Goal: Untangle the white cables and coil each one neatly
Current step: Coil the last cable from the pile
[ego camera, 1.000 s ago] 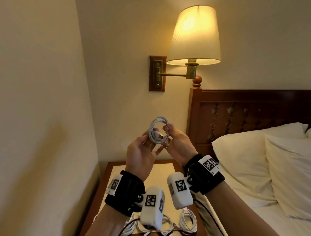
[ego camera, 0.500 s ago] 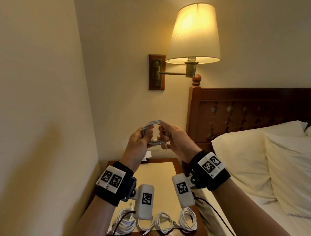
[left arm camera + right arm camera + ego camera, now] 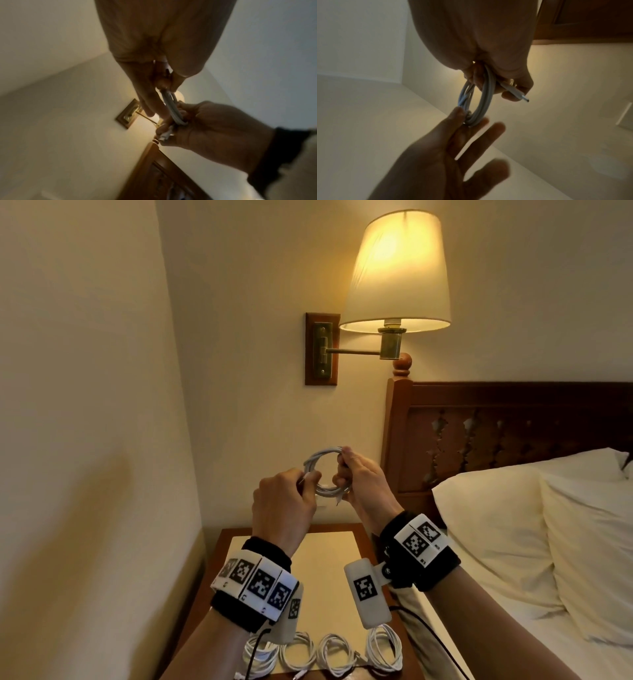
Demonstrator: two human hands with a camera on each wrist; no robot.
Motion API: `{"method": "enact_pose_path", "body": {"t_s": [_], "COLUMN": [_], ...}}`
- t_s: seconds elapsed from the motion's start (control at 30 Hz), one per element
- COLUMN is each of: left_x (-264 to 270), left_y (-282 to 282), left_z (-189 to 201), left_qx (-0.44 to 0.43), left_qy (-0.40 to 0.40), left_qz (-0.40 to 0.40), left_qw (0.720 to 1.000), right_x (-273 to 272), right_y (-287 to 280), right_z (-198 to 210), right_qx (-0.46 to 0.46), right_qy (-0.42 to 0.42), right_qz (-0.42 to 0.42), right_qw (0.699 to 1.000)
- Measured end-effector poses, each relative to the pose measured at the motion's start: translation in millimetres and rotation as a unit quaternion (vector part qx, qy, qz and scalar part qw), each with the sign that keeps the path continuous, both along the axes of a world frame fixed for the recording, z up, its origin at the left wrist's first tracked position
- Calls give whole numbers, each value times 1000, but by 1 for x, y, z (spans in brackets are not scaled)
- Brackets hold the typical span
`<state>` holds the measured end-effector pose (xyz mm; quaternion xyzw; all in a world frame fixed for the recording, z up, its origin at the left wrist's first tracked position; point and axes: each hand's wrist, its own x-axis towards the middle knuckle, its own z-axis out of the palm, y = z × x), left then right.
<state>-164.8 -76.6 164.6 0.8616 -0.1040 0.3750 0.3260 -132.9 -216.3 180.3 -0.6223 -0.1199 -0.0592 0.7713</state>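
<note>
A white cable coil hangs in the air above the nightstand, held between both hands. My left hand pinches its left side with thumb and forefinger, and in the right wrist view the other fingers are spread. My right hand grips the coil's right side. In the right wrist view a connector plug sticks out past the right thumb. In the left wrist view the coil runs from the left fingertips into the right fist. Several coiled white cables lie in a row at the nightstand's front edge.
The wooden nightstand stands below my hands, between a wall on the left and the bed with white pillows on the right. A lit wall lamp hangs above, and a dark headboard stands behind the bed.
My left forearm has rolled, so its marker band now faces up. The left grip shifted to a pinch on the coil's left side. The coil tilted and sits slightly lower.
</note>
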Motion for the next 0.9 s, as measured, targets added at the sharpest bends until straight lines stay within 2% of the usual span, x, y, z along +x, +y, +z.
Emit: {"method": "enact_pose_path", "body": {"t_s": [0.07, 0.13, 0.3, 0.53, 0.7, 0.9], "left_x": [-3, -11, -21, -25, -8, -3], "left_y": [-1, -3, -4, -4, 9, 9], "left_z": [-2, -1, -5, -10, -15, -13], "left_qx": [-63, -126, -205, -166, -145, -121], "left_qy": [-3, 28, 83, 35, 99, 203], "left_qz": [-94, -172, -270, -257, -181, -134], "left_qw": [994, 977, 937, 951, 968, 962], "right_x": [2, 4, 14, 11, 0, -7], "right_y": [-3, -5, -3, -8, -6, -8], "right_z": [3, 5, 3, 10, 2, -6], "right_qx": [-2, -8, -45, -23, -10, -53], "right_qy": [10, 20, 18, 5, -12, -40], "right_qz": [-1, 1, -30, -25, 20, 41], "right_qw": [1000, 1000, 998, 999, 1000, 997]}}
